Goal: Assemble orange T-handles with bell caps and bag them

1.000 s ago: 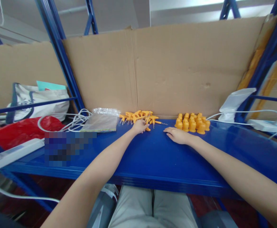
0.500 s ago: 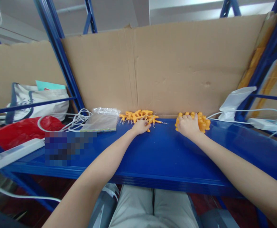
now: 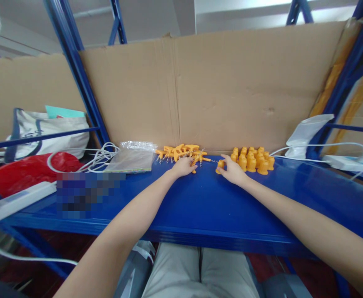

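A pile of orange T-handled corkscrews [image 3: 179, 151] with bare metal spirals lies against the cardboard at the middle of the shelf. At the pile's right end my left hand [image 3: 183, 166] is closed around one corkscrew [image 3: 194, 170], whose orange end shows below the fingers. To the right, my right hand [image 3: 235, 171] pinches a single orange bell-shaped sleeve [image 3: 220, 167] between thumb and fingers, just above or on the blue surface. Behind that hand, several matching orange sleeves [image 3: 251, 160] stand upright in a tight group.
The blue shelf [image 3: 200, 207] backs onto a cardboard wall [image 3: 231, 91]. Left of the corkscrews lie clear plastic bags [image 3: 131, 159], white cables [image 3: 102, 155] and a red bag [image 3: 41, 169]. A white power strip [image 3: 352, 162] is at the far right.
My right hand has come left from the group of sleeves, bringing one sleeve away with it. My left hand stays by the corkscrews, almost unmoved.
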Demonstrator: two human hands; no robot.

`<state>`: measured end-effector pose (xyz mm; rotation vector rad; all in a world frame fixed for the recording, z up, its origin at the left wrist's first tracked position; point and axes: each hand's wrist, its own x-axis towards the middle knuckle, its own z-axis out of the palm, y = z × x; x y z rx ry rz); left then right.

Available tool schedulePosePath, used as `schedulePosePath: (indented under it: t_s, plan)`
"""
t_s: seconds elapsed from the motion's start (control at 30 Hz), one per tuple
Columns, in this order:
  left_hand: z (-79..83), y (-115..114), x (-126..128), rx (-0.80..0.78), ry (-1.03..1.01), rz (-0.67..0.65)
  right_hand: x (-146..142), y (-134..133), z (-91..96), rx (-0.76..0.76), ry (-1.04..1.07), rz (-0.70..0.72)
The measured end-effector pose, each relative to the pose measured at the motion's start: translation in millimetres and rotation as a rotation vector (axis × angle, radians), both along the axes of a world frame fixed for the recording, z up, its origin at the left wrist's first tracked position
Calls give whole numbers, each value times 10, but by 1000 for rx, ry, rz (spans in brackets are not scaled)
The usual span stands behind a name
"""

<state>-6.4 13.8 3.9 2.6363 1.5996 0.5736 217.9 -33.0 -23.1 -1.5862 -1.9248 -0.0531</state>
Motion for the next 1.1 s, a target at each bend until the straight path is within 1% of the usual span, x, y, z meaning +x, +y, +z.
schedulePosePath:
  t_s: [0.1,0.23,0.37,0.6,0.77,0.93,1.1]
  plan:
    - [5,-12,4,2,10,-8,36,69,-49,-37,78,5]
    - [12,-27,7,-12,3,-18,57,60,-31,-137,24,35]
    - [25,-44,7,-15,16,-20,45,17,5,-138,-27,44]
    - [21,-38,1,-32,17,-34,16,-12,42,-202,33,57]
    - [4,-47,-3,2,43,-49,5,-30,62,-140,-55,13]
    - [23,-87,-2,-43,30,-88,11,-92,129,-52,-185,-84]
    - [22,-90,4,-43,32,-155,1,-172,203,3,-287,-162]
